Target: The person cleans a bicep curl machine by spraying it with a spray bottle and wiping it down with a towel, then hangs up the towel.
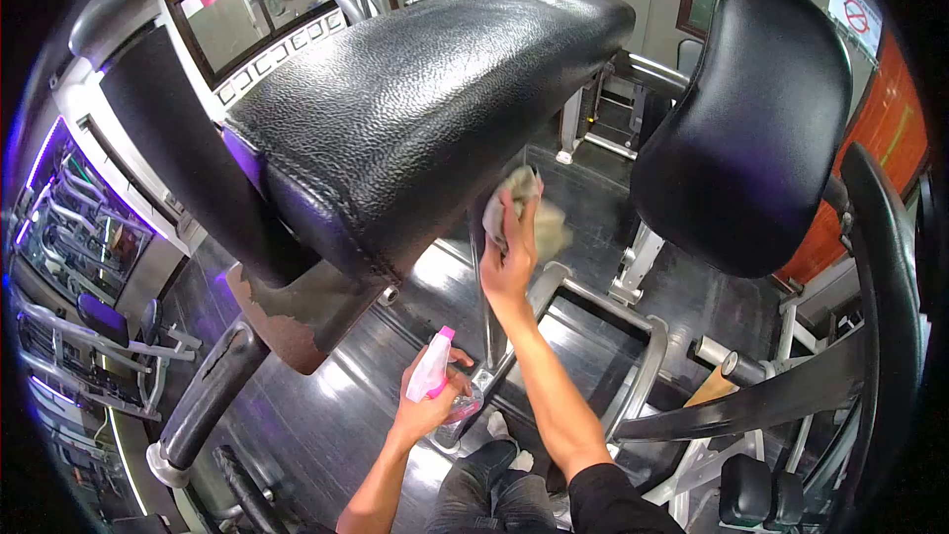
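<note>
Grasping the blurred cloth (492, 218) in the fingers of the right hand (508, 272), close beside the lower edge of the long black pad (395, 89) — cannot tell if touching. With the left hand (419, 413), farther from this pad, gripping the spray bottle (430, 370).
</note>
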The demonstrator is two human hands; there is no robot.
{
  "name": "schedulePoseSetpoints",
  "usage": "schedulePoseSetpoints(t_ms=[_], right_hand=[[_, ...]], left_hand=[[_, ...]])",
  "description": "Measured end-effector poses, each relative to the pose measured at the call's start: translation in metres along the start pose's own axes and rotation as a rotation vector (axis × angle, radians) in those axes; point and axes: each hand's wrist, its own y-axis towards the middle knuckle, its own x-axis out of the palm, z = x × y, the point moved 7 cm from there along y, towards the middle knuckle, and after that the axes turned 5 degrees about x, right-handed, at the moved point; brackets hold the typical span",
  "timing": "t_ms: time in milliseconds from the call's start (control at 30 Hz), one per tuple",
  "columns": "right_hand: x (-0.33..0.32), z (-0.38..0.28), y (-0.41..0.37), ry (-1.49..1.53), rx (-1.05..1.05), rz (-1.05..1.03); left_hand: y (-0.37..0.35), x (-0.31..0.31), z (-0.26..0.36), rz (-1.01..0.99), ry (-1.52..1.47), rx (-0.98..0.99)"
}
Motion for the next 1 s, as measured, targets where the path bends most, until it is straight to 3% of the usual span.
schedulePoseSetpoints(t_ms=[67,100,167,233,300,367,433,500,567,633,733,833,900,1000], right_hand=[[0.009,-0.036,0.014,-0.154,-0.316,-0.119],[0.016,-0.039,0.017,-0.147,-0.33,-0.11],[0.025,-0.031,0.005,-0.276,-0.559,-0.14],[0.014,-0.013,-0.016,-0.287,-0.562,-0.155],[0.0,0.016,-0.048,-0.424,-0.438,-0.331],[-0.015,0.076,-0.097,-0.367,-0.279,-0.456],[-0.022,0.077,-0.116,-0.389,-0.219,-0.519],[-0.026,0.082,-0.118,-0.273,-0.021,-0.559],[-0.02,0.05,-0.089,-0.254,-0.033,-0.549],[-0.009,-0.003,-0.061,-0.292,-0.477,-0.391],[0.016,-0.059,-0.01,-0.364,-0.655,-0.344],[0.042,-0.03,-0.006,-0.56,-0.742,-0.42],[0.037,-0.025,-0.024,-0.6,-0.742,-0.392],[0.017,0.005,-0.064,-0.565,-0.438,-0.624]], left_hand=[[-0.002,0.001,0.002,0.057,-0.094,-0.003],[-0.001,-0.006,0.009,0.055,-0.088,0.014],[-0.002,-0.008,0.01,0.086,-0.117,-0.01],[-0.002,-0.008,0.008,0.08,-0.106,0.003],[-0.005,-0.006,0.006,0.067,-0.099,0.011],[-0.006,-0.003,0.005,0.059,-0.111,0.028],[-0.009,0.0,0.0,0.062,-0.132,0.004],[-0.011,0.005,-0.002,0.062,-0.162,-0.011],[-0.013,0.006,0.003,0.054,-0.138,-0.025],[-0.013,0.007,0.01,0.058,-0.158,-0.003],[-0.015,0.009,0.02,0.061,-0.171,0.032],[-0.017,0.009,0.019,0.079,-0.183,0.064],[-0.013,0.008,0.017,0.081,-0.204,0.078],[-0.017,0.011,0.013,0.079,-0.235,0.063]])
